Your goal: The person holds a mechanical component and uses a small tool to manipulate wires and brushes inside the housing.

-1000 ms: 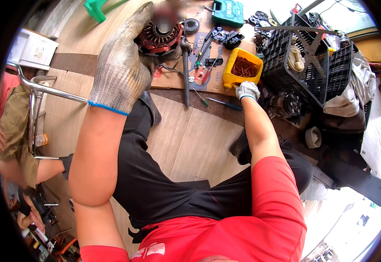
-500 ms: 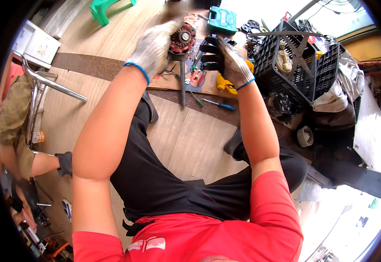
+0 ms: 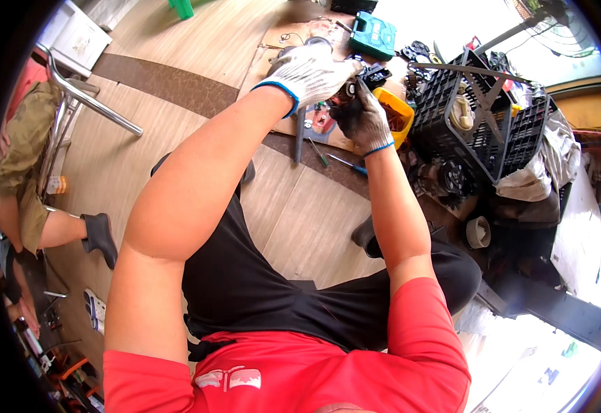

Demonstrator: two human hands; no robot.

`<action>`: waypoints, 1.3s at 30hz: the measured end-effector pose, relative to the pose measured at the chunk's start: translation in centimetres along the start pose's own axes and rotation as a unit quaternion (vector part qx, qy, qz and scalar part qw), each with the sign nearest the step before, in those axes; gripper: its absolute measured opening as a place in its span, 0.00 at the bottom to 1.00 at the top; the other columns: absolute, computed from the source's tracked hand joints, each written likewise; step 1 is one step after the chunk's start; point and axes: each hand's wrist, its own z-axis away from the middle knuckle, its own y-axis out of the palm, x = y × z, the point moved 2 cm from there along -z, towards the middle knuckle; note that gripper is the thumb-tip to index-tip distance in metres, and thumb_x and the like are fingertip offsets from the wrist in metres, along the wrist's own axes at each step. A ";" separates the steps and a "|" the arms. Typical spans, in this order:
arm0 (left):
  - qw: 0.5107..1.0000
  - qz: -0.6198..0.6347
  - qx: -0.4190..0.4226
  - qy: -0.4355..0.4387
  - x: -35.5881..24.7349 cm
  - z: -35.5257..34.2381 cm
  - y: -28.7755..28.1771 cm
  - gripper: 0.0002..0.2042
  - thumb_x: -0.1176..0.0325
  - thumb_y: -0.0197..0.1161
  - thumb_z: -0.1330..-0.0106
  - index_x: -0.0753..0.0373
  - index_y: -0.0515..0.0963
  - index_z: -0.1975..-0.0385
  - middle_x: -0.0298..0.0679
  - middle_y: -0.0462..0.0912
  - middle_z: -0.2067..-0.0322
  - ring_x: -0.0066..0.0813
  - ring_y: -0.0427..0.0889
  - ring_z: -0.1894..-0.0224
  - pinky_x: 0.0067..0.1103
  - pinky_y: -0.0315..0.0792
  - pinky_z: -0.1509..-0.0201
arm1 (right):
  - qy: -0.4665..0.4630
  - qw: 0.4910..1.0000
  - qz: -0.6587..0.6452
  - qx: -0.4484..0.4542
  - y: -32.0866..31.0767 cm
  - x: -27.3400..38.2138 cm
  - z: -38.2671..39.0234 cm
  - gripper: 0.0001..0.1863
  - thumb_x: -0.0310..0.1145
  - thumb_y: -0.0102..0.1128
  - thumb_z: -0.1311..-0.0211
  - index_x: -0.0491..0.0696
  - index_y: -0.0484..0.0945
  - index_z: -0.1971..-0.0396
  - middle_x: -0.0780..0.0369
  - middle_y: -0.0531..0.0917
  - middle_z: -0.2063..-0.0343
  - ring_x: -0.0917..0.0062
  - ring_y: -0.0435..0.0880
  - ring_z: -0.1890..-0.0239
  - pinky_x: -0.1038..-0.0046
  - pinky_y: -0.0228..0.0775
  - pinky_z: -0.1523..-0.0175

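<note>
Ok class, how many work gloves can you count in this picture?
2: a pale glove on the left hand, and a grimier glove on the right hand, beside the yellow container. Others may be hidden in the clutter around the black crate.

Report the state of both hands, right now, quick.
Left hand: at the dark motor part; open or closed cannot be told.
Right hand: closed, holding that motor part.

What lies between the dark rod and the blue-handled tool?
In the head view, a slim green-handled tool lies between the dark rod and the blue-handled tool.
</note>
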 end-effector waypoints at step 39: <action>0.992 -0.087 0.051 0.069 3.4 -0.9 -0.5 0.16 0.64 0.55 0.28 0.42 0.77 0.42 0.47 0.78 0.45 0.45 0.81 0.45 0.34 0.77 0.44 | -0.021 0.876 0.187 -0.444 -12.5 -1.6 1.6 0.22 0.36 0.60 0.35 0.44 0.74 0.44 0.50 0.86 0.62 0.55 0.85 0.58 0.65 0.78 0.54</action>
